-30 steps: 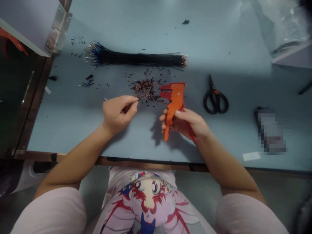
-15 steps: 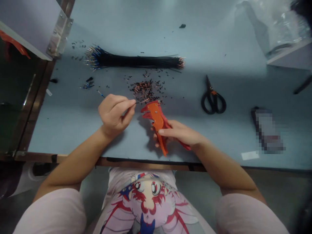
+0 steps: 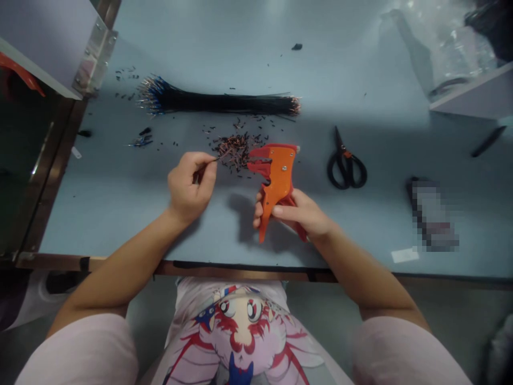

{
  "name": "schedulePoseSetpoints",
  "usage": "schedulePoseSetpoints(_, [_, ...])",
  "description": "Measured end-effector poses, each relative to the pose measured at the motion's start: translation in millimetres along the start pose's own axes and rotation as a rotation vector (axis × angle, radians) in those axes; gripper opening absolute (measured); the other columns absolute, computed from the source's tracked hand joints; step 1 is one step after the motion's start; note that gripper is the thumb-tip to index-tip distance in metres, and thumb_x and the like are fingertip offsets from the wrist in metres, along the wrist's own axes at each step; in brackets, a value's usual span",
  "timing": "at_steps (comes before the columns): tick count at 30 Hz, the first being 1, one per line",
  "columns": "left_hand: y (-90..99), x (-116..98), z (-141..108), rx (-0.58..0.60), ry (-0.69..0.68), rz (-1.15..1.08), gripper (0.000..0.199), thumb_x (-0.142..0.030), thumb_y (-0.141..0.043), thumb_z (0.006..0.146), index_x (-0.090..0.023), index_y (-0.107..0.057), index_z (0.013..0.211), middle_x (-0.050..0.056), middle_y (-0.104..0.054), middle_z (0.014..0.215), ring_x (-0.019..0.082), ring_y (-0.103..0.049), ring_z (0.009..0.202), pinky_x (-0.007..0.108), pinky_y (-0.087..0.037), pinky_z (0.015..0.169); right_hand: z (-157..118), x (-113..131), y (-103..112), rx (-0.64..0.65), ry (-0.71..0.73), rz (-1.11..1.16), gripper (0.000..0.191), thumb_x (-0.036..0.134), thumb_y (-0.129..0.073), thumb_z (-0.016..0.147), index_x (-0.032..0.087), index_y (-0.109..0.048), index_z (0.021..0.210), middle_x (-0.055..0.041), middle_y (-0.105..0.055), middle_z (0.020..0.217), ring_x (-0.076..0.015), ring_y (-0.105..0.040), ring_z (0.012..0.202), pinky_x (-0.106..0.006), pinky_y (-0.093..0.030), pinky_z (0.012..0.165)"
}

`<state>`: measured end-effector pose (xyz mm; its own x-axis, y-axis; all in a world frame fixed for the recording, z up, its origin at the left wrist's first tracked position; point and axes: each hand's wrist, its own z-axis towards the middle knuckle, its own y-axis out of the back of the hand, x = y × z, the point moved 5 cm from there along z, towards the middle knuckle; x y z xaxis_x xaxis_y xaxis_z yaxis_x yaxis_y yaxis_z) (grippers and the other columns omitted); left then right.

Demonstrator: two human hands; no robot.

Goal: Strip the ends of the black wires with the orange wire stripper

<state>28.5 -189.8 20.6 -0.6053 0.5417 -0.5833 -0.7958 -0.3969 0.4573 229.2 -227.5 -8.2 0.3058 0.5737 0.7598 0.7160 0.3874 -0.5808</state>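
Observation:
My left hand [image 3: 192, 186] pinches a thin black wire [image 3: 217, 159] between thumb and fingers, its end pointing toward a pile of clippings. My right hand [image 3: 294, 214] is wrapped round an orange and red wire stripper [image 3: 281, 171], whose jaws face left, a short way from the wire. Beneath and beside the jaws lies the pile of small black and copper-coloured clippings [image 3: 234, 149]. Behind it a long bundle of black wires [image 3: 224, 102] lies crosswise, with blue and metal ends at the left and bare copper ends at the right.
Black-handled scissors [image 3: 347, 166] lie right of the stripper. Farther right are a blurred-out dark object [image 3: 435, 214], a white label [image 3: 404, 255] and a black pen-like item [image 3: 489, 141]. Clear plastic bags [image 3: 460, 48] sit at the back right. A few blue-ended bits [image 3: 141, 141] lie left.
The stripper has turned more upright and moved right and up, away from the wire. My left hand has tilted slightly, still pinching the wire. The view has shifted a little.

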Motion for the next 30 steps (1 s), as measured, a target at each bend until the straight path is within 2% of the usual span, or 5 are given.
schedulePoseSetpoints(12, [1.6,-21,-1,0.081,-0.32,-0.104,0.022,-0.008,-0.061,0.077,-0.019,-0.062,0.096,0.004,-0.07,0.091,0.015,-0.066,0.083,0.024,-0.051,0.07,1,-3,-4,0.028,-0.008,-0.048,0.034,0.024,-0.073,0.076,0.011,-0.056,0.103,-0.0071,-0.065,0.089,-0.0203,-0.069,0.078,-0.038,-0.058,0.072])
schedulePoseSetpoints(16, [-1.0,-22,-3,0.137,-0.354,-0.067,0.021,-0.01,-0.063,0.077,-0.019,-0.065,0.096,0.0,-0.069,0.075,0.011,-0.064,0.066,0.02,-0.047,0.061,2,-6,-7,0.032,-0.016,-0.105,0.032,0.023,-0.073,0.076,0.011,-0.055,0.101,-0.0068,-0.065,0.089,-0.0192,-0.069,0.076,-0.035,-0.057,0.069])
schedulePoseSetpoints(18, [-1.0,-20,-3,0.102,-0.28,-0.054,0.017,-0.012,-0.063,0.078,-0.019,-0.066,0.093,-0.002,-0.065,0.068,0.008,-0.058,0.056,0.02,-0.043,0.056,3,-9,-6,0.012,-0.038,-0.099,0.031,0.023,-0.072,0.077,0.011,-0.055,0.1,-0.0063,-0.065,0.087,-0.0191,-0.068,0.074,-0.035,-0.057,0.067])
schedulePoseSetpoints(24, [-10.9,-6,-9,0.072,0.255,-0.363,0.008,-0.023,-0.055,0.087,-0.018,-0.058,0.092,-0.002,-0.06,0.069,0.008,-0.059,0.06,0.018,-0.047,0.058,4,-19,-9,0.051,-0.105,0.191,0.033,0.028,-0.072,0.076,0.012,-0.057,0.101,-0.005,-0.066,0.084,-0.0211,-0.069,0.073,-0.042,-0.057,0.07])
schedulePoseSetpoints(30, [-22.9,-20,-22,0.179,0.303,-0.445,0.003,-0.021,-0.064,0.081,-0.019,-0.064,0.082,-0.001,-0.063,0.074,0.009,-0.059,0.068,0.021,-0.048,0.064,3,-19,-16,0.158,-0.097,0.35,0.029,0.026,-0.069,0.078,0.013,-0.056,0.101,-0.0041,-0.066,0.083,-0.02,-0.068,0.074,-0.044,-0.057,0.073])
